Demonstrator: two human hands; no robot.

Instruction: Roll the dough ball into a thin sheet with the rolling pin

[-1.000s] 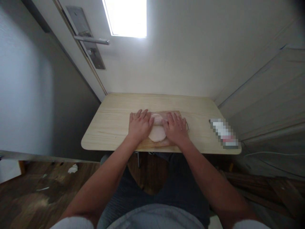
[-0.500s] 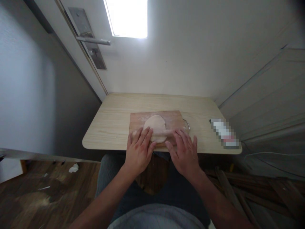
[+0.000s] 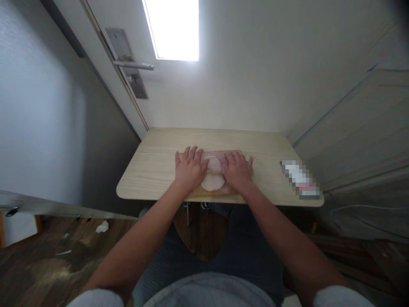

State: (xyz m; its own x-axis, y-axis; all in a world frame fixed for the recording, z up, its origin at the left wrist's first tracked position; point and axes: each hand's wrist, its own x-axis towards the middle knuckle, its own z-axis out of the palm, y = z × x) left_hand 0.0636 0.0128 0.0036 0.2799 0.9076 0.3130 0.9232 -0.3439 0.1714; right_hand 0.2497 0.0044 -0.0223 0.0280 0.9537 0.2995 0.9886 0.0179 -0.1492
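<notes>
A pale, flat round of dough (image 3: 212,183) lies on a wooden cutting board (image 3: 228,188). Across the dough runs a light rolling pin (image 3: 214,166), its ends covered by my hands. My left hand (image 3: 191,169) rests on the pin's left end, fingers stretched forward and spread, thumb near the dough. On the right end lies my right hand (image 3: 238,170), open too, its little finger apart from the others; it wears a ring. Both palms press from above instead of wrapping round the pin. Much of the board is hidden under my hands.
The board sits on a light wooden table (image 3: 153,170) with rounded corners, set against a white door (image 3: 239,85) with a metal handle (image 3: 134,65). A blurred-out flat object (image 3: 300,179) lies at the table's right. Crumpled white paper (image 3: 102,227) is on the floor.
Both hands have moved forward, away from my body, with the rolling pin, which now crosses the far part of the dough. The view has shifted slightly.
</notes>
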